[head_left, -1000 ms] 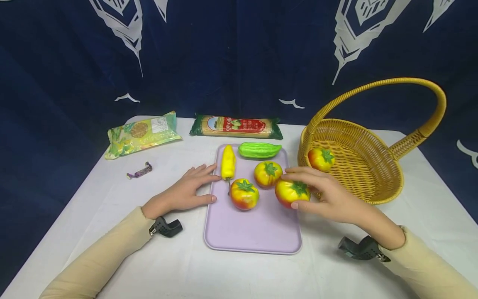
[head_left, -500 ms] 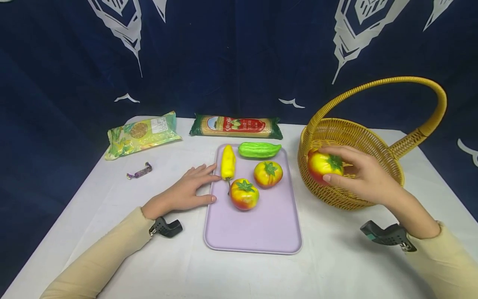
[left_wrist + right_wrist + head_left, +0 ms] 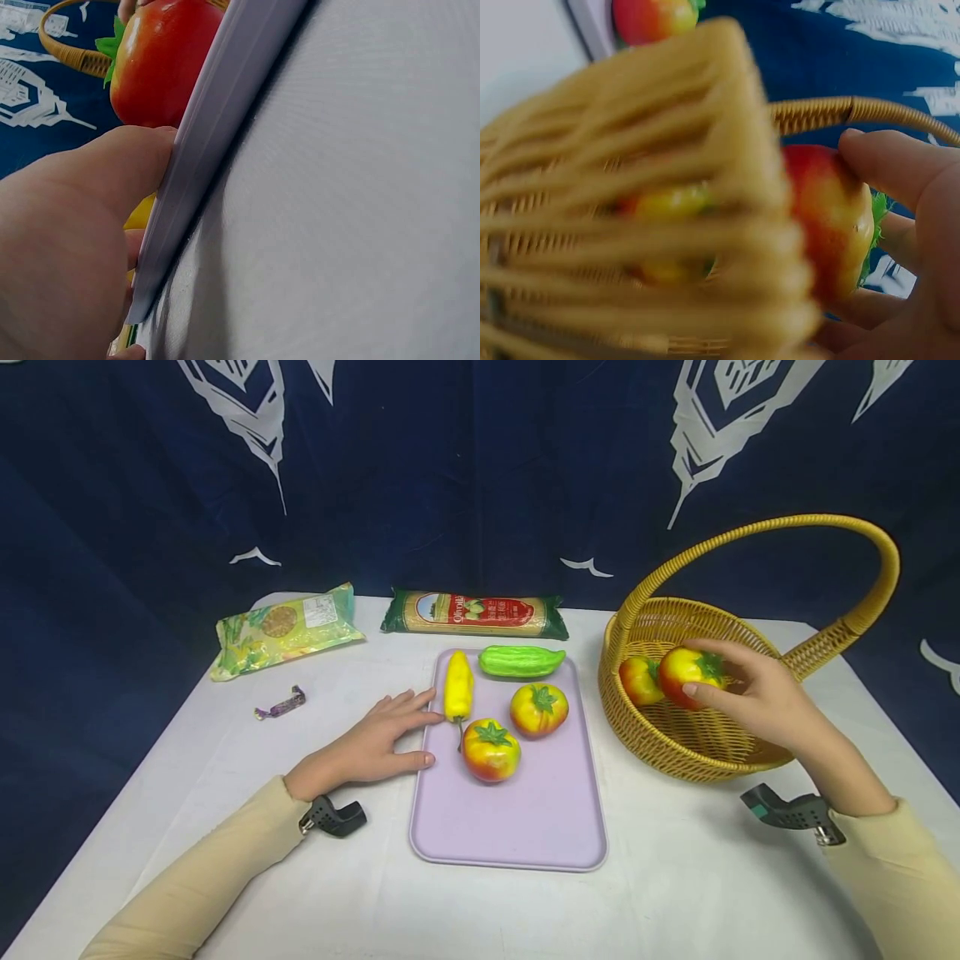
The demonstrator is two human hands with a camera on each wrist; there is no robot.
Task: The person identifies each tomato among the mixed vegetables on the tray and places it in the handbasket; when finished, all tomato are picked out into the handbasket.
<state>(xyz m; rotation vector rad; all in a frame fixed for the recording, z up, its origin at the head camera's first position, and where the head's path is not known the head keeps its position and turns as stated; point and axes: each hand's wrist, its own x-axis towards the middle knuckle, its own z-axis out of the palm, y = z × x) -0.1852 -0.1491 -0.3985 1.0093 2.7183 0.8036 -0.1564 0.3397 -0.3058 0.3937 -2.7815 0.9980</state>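
Observation:
In the head view my right hand (image 3: 768, 697) grips a red-and-yellow tomato (image 3: 686, 677) with a green leafy top, over the wicker basket (image 3: 675, 760). Another tomato (image 3: 640, 681) lies inside at the basket's left. The right wrist view shows the held tomato (image 3: 829, 221) between thumb and fingers, partly behind the blurred basket rim. My left hand (image 3: 375, 743), fingers extended, rests at the left edge of the purple tray (image 3: 510, 827). Two tomatoes, a front one (image 3: 491, 750) and a rear one (image 3: 538, 710), lie on the tray with a yellow pepper (image 3: 458, 685) and a green bumpy gourd (image 3: 521, 661).
Behind the tray lies a pasta packet (image 3: 476, 614). A green-yellow bag (image 3: 288, 631) and a small purple-wrapped candy (image 3: 281, 703) are at the left. The basket's tall handle (image 3: 757, 531) arches above its opening. A dark blue curtain (image 3: 465, 468) hangs behind the white table.
My right hand has lifted the tomato from the tray's right side and carried it right, over and into the basket's opening. My left hand stays in place.

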